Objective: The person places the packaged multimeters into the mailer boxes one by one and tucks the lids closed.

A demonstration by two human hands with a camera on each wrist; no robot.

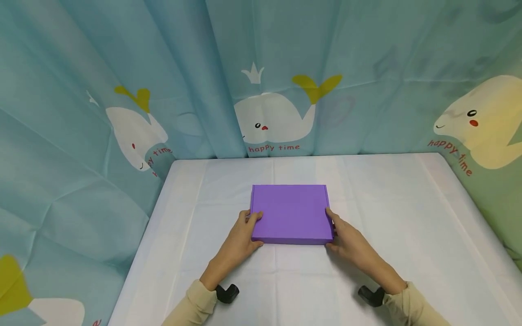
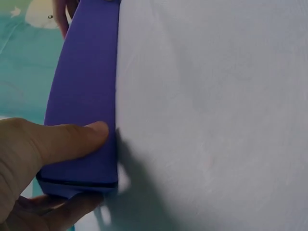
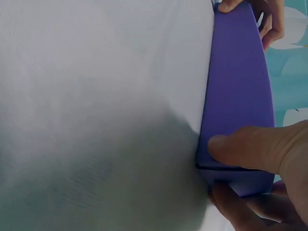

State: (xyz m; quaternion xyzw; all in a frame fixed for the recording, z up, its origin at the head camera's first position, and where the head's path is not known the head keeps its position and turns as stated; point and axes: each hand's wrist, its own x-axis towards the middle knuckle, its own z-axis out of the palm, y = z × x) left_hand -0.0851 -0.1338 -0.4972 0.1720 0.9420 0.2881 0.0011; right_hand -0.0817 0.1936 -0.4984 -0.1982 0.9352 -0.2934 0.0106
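A flat purple box (image 1: 290, 213) lies closed on the white table (image 1: 391, 213), near its middle. My left hand (image 1: 244, 235) grips the box's near left corner, thumb on the front edge and fingers along the left side. In the left wrist view the thumb (image 2: 72, 139) presses on the purple box (image 2: 84, 91). My right hand (image 1: 345, 240) grips the near right corner in the same way. The right wrist view shows its thumb (image 3: 250, 149) across the front edge of the purple box (image 3: 238, 86), with the other fingers curled beside it.
A teal curtain (image 1: 122, 90) printed with whales closes off the table at the back and on both sides. White cloth covers the tabletop. A black wrist mount (image 1: 226, 293) sits on each forearm near the front edge.
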